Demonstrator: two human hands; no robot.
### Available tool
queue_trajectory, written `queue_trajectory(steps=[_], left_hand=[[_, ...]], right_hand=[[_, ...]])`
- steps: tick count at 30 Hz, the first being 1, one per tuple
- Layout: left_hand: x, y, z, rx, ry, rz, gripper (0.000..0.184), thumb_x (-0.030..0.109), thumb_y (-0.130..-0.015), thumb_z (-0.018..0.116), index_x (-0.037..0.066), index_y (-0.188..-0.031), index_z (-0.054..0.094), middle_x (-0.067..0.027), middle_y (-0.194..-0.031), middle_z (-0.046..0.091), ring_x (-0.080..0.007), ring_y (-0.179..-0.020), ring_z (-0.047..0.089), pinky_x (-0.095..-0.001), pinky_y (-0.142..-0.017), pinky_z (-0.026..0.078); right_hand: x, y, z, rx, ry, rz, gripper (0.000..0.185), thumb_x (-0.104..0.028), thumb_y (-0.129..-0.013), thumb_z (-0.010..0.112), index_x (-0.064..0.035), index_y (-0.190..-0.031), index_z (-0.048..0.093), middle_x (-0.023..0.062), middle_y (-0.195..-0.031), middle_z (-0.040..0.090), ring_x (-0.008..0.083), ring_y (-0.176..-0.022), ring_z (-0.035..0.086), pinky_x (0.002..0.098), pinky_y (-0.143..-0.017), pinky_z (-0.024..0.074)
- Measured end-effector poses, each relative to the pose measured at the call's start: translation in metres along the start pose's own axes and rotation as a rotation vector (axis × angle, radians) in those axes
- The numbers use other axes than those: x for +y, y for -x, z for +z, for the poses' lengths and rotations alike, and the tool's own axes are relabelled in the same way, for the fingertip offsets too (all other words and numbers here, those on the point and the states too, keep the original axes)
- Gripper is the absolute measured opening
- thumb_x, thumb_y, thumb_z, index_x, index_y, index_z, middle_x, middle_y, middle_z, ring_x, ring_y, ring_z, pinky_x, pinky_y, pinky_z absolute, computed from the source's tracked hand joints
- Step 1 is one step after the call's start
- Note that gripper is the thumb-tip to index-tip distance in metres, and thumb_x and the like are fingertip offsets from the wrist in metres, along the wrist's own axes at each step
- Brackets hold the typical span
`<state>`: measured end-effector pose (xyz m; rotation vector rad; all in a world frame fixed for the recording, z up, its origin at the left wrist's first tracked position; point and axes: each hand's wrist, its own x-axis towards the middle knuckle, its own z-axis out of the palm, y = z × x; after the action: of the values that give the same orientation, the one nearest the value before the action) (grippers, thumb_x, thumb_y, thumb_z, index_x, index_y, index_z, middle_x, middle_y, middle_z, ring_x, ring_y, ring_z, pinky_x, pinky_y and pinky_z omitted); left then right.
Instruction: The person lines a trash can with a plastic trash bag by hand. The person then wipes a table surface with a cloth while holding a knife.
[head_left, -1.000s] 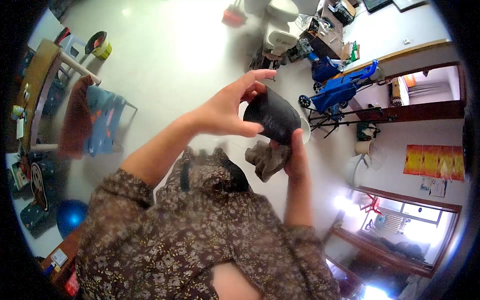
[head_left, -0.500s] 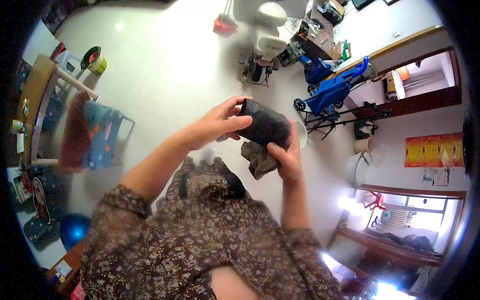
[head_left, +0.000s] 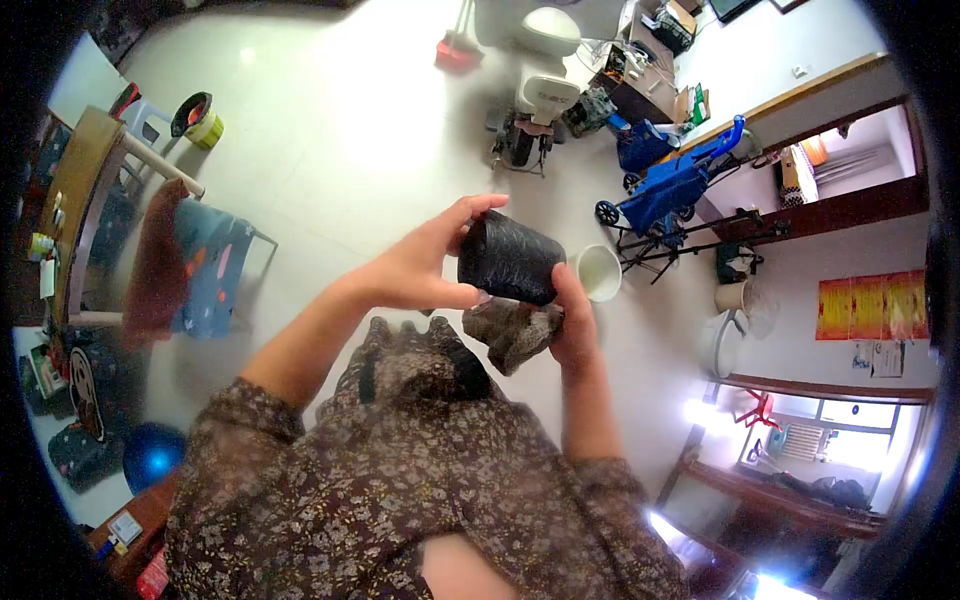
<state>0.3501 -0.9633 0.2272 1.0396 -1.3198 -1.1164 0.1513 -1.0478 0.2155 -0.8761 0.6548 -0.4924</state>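
A black cylinder (head_left: 511, 257) with a wrinkled, slightly shiny surface lies tilted between my two hands above the floor. My left hand (head_left: 425, 262) grips its left end, thumb below and fingers over the top edge. At the other end, my right hand (head_left: 576, 320) holds it, with a crumpled grey-brown cloth (head_left: 512, 335) hanging under the cylinder from the same hand. Some of the fingers of both hands are hidden behind the cylinder and cloth. Just right of the cylinder, a white bucket (head_left: 601, 273) stands on the floor.
A folded blue cart (head_left: 665, 190) stands right of the bucket, near the wall. Ahead is a white scooter (head_left: 545, 97) beside a red dustpan (head_left: 457, 55). To my left are a cloth-covered chair (head_left: 212, 265), a wooden table (head_left: 85, 190) and a yellow-green bin (head_left: 205, 132).
The cylinder has moved slightly left and lower, and turned in my hands. The cloth has shifted left beneath it, and my left thumb has dropped to the cylinder's lower edge.
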Motion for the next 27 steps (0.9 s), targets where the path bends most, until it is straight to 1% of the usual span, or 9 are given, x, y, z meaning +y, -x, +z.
queue_trajectory(steps=[4,6,10,13,15,18,20,25,27], left_hand=[[-0.008,0.001,-0.003,-0.007,0.186,-0.029,0.074,0.017,-0.072,0.069,0.007,-0.132,0.027,-0.0093,-0.117,0.045,-0.0191,-0.107,0.046,-0.0355,-0.091,0.039],[0.002,0.0,-0.003,0.137,0.326,-0.499,0.063,0.029,-0.082,0.058,0.008,-0.132,0.027,-0.0099,-0.118,0.045,-0.0205,-0.106,0.047,-0.0378,-0.09,0.04],[-0.001,0.001,-0.004,0.131,0.409,-0.552,0.05,0.027,-0.086,0.05,0.008,-0.129,0.032,-0.0103,-0.115,0.048,-0.0212,-0.103,0.049,-0.0358,-0.085,0.043],[-0.011,0.003,-0.005,0.164,0.375,-0.467,0.055,0.025,-0.081,0.057,0.007,-0.128,0.034,-0.0101,-0.111,0.05,-0.0198,-0.1,0.05,-0.033,-0.084,0.043],[-0.007,0.004,-0.005,0.17,0.34,-0.38,0.059,0.022,-0.077,0.062,0.007,-0.128,0.034,-0.0098,-0.109,0.051,-0.0192,-0.099,0.051,-0.0323,-0.084,0.043],[-0.003,0.004,-0.007,0.172,0.296,-0.242,0.075,0.014,-0.066,0.072,0.007,-0.129,0.031,-0.0096,-0.108,0.051,-0.018,-0.099,0.049,-0.0322,-0.088,0.04],[0.003,0.004,-0.007,0.063,-0.079,-0.02,0.08,0.011,-0.065,0.068,0.007,-0.132,0.024,-0.013,-0.099,0.05,-0.0213,-0.092,0.051,-0.0322,-0.087,0.041],[-0.007,0.007,-0.005,0.04,-0.051,0.039,0.084,0.018,-0.066,0.072,0.006,-0.133,0.023,-0.0151,-0.104,0.049,-0.0239,-0.099,0.05,-0.0328,-0.089,0.04],[-0.01,0.01,-0.006,0.092,0.199,-0.224,0.076,0.025,-0.073,0.069,0.006,-0.133,0.026,-0.0106,-0.118,0.046,-0.0211,-0.11,0.045,-0.0375,-0.092,0.038]], right_hand=[[-0.005,0.001,0.009,-0.018,0.057,-0.112,0.051,-0.029,-0.079,0.057,-0.0024,-0.117,0.036,0.0096,-0.104,0.051,0.0167,-0.092,0.052,0.0309,-0.08,0.044],[-0.003,0.001,0.01,-0.044,0.077,-0.151,0.051,-0.024,-0.078,0.058,-0.0021,-0.117,0.035,0.0102,-0.103,0.051,0.0172,-0.091,0.053,0.0311,-0.079,0.0448],[-0.001,0.001,0.011,-0.077,0.153,-0.207,0.058,-0.015,-0.072,0.061,-0.0014,-0.12,0.031,0.0122,-0.105,0.051,0.0184,-0.093,0.053,0.032,-0.08,0.0454],[0.001,0.0,0.009,-0.059,0.24,-0.232,0.06,-0.025,-0.076,0.061,-0.0011,-0.122,0.03,0.0116,-0.105,0.051,0.0173,-0.094,0.053,0.0306,-0.079,0.0444],[0.003,0.0,-0.001,-0.106,0.222,-0.095,0.06,-0.037,-0.08,0.057,-0.0022,-0.122,0.033,0.0082,-0.106,0.051,0.0157,-0.095,0.051,0.0292,-0.079,0.0423],[0.01,-0.002,-0.013,-0.05,0.179,0.114,0.055,-0.042,-0.082,0.052,-0.0041,-0.119,0.039,0.0048,-0.106,0.051,0.014,-0.096,0.049,0.0286,-0.082,0.0399],[0.008,0.0,-0.004,-0.008,0.158,0.187,0.051,-0.042,-0.083,0.051,-0.0052,-0.118,0.042,0.0029,-0.106,0.05,0.013,-0.097,0.048,0.0286,-0.083,0.0386],[0.004,-0.003,0.002,-0.046,0.147,-0.009,0.048,-0.031,-0.08,0.058,-0.0042,-0.115,0.042,0.0039,-0.102,0.051,0.0134,-0.095,0.049,0.0298,-0.083,0.0402],[0.003,-0.001,0.003,-0.076,0.144,-0.012,0.05,-0.027,-0.078,0.061,-0.0036,-0.116,0.04,0.0053,-0.102,0.05,0.0142,-0.095,0.05,0.0297,-0.083,0.0412]])
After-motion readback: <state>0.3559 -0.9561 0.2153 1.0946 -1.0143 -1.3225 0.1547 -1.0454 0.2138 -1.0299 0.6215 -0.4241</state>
